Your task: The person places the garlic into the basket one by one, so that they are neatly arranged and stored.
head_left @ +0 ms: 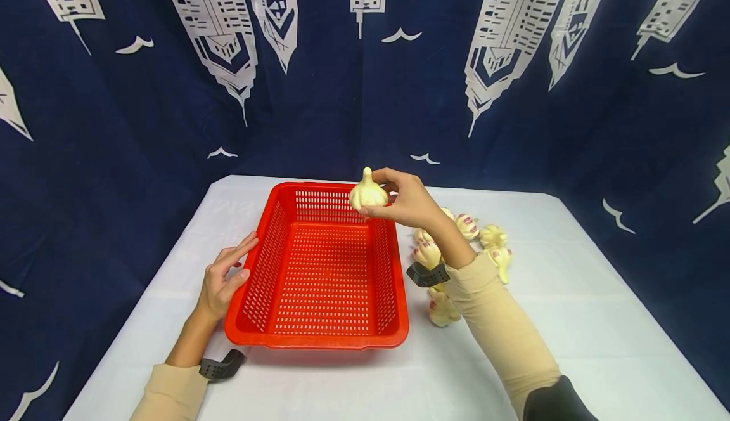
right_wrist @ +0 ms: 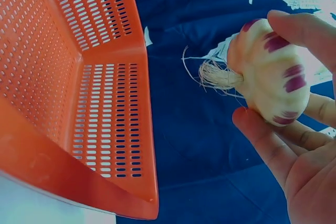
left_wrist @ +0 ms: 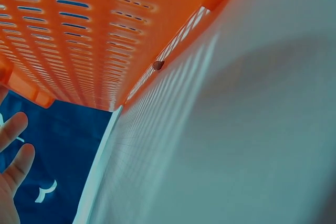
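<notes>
My right hand point(head_left: 407, 199) holds a garlic bulb point(head_left: 367, 194) above the far right corner of a red plastic basket point(head_left: 319, 343), stem pointing up. In the right wrist view the thumb and fingers grip the bulb point(right_wrist: 275, 72), whose purple streaks and stringy roots face the camera. My left hand point(head_left: 221, 281) rests against the basket's left rim with its fingers extended. The left wrist view catches some of those fingers point(left_wrist: 18, 166) beside the perforated basket wall point(left_wrist: 79, 35). Nothing lies inside the basket.
More garlic bulbs point(head_left: 493, 237) lie in a loose group on the white table point(head_left: 570, 319), right of the basket and partly behind my right forearm. A dark blue curtain point(head_left: 342, 104) with white building prints hangs behind the table.
</notes>
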A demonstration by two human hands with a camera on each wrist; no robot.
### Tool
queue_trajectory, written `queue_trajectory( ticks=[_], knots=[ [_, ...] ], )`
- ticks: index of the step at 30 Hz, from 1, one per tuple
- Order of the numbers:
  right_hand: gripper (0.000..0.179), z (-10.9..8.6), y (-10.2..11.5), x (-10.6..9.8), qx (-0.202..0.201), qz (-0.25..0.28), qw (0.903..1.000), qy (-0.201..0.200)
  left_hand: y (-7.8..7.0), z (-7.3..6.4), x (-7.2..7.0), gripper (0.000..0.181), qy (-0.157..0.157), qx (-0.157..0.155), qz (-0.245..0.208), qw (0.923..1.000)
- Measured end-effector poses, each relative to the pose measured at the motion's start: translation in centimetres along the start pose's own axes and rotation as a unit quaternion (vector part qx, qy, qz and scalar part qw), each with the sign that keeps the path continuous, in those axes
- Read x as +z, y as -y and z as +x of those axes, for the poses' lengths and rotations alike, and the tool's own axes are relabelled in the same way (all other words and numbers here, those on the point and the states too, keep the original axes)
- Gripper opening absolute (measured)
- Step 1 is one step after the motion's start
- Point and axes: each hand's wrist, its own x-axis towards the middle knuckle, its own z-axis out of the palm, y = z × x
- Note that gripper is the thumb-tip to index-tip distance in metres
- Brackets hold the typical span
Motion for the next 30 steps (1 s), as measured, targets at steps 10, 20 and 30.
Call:
queue_trajectory(
  ticks=[10,20,30],
  knots=[
    [0.055,1.4,0.3,1.0,-0.003,-0.055,0.9984,0.010,-0.1,-0.1,0.0,0.053,-0.014,0.028,0.002,0.9995],
    [0.050,3.2,0.9,2.4,-0.004,-0.115,0.9922,0.049,0.1,0.0,0.3,0.053,-0.022,0.039,-0.005,0.9990],
    [0.042,5.1,1.4,3.9,-0.012,-0.149,0.9857,0.077,0.1,0.1,0.2,0.053,-0.025,0.042,0.003,0.9988]
  ],
)
